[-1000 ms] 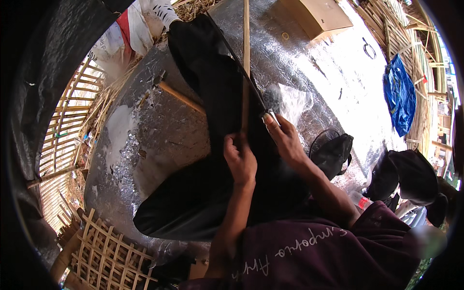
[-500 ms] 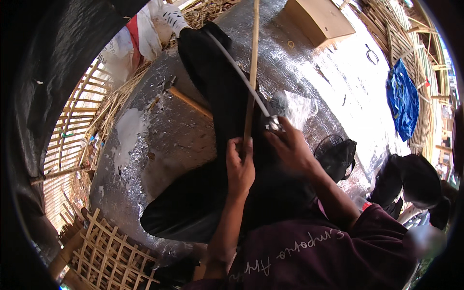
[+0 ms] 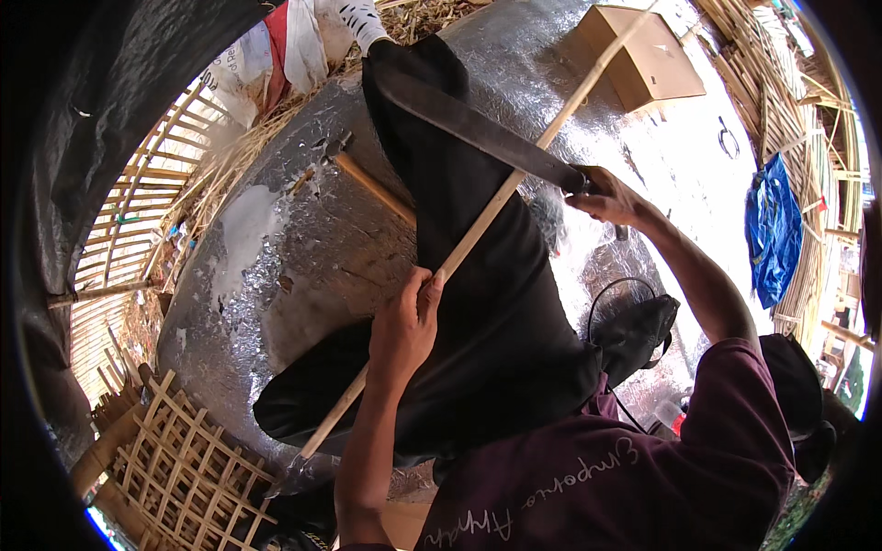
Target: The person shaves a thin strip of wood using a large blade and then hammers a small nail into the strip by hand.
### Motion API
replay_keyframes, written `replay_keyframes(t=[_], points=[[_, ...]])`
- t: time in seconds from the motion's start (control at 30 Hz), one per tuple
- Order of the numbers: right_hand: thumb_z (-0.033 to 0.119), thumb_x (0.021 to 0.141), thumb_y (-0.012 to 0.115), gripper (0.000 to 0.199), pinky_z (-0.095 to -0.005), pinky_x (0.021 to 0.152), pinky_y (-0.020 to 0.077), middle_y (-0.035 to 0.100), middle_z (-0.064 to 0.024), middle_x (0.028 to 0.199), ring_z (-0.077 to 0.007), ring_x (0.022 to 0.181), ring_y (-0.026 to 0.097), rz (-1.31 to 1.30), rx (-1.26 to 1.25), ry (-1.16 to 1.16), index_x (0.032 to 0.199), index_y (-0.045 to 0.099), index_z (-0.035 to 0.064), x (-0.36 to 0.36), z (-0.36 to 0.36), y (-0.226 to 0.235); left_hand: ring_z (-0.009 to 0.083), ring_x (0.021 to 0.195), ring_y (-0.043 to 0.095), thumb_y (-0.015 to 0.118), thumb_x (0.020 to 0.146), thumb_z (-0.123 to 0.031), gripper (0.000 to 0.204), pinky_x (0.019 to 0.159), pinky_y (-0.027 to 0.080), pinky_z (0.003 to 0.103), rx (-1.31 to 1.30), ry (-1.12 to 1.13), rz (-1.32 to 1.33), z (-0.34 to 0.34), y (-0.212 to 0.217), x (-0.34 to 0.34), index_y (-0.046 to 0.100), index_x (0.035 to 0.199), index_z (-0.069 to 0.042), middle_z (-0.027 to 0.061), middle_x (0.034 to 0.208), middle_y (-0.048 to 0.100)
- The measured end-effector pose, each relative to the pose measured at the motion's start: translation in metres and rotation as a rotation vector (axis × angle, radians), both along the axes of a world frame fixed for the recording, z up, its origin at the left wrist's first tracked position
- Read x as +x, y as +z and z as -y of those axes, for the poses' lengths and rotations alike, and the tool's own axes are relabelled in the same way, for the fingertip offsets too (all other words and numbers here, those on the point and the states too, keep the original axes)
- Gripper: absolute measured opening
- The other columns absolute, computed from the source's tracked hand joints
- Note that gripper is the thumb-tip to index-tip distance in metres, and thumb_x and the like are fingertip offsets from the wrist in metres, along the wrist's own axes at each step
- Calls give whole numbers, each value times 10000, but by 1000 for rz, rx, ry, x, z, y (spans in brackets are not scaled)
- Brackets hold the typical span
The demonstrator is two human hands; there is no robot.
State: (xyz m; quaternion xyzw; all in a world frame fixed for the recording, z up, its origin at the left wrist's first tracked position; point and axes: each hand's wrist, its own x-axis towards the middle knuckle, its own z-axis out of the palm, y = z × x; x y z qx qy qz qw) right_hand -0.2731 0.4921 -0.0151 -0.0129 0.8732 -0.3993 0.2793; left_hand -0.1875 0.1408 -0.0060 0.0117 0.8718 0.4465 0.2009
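Grasping a stick (image 3: 487, 217), left fingers (image 3: 413, 289) covering part, right fingers (image 3: 606, 184) gripping a knife (image 3: 473, 127), near end mostly hidden

We see a long, curved, dark grey metal blade (image 3: 469, 124) with a dull finish, and a slender, pale tan wooden stick (image 3: 478, 225) that looks matt and fairly smooth. Below them we find a broad silver foil-like sheet (image 3: 303, 248), crinkled and highly glossy. We note soft, matt cloth in the loose black trousers (image 3: 496, 303) and the maroon shirt (image 3: 588, 487), plain matt cardboard in the brown angular box (image 3: 648, 64), shiny, creased plastic in the bright blue sheet (image 3: 774, 230), and rough, woven wood-like strips in the tan lattice (image 3: 184, 459).
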Motion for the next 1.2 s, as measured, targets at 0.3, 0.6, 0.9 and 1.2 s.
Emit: replay_keyframes(t=[0.3,0.6,0.9,1.2], points=[[263,714,750,366,-357,609,495,636,-85,714,-207,670,625,-24,245,361,967,668,13,-47,20,3,224,565,520,494,997,-374,349,545,412,357,51,-72,68,17,-16,-32,579,909,-47,95,640,518],[170,701,735,271,-354,521,505,623,-67,603,-222,545,637,-314,274,537,930,696,32,-54,17,0,32,509,312,466,1001,-445,423,475,270,232,318,-4,545,16,-28,-31,518,777,-90,-66,564,325],[242,677,770,225,-391,527,502,618,-89,612,-288,591,640,-737,113,567,672,625,69,-46,-6,-46,7,444,286,505,983,-451,396,400,203,204,475,31,758,15,-30,-36,515,784,-108,-77,552,341],[64,688,728,162,-327,540,495,619,-119,640,-235,582,652,-446,-66,181,811,627,32,9,4,-53,124,510,442,523,979,-421,423,500,350,296,170,60,387,15,-12,-29,559,802,-39,10,567,450]])
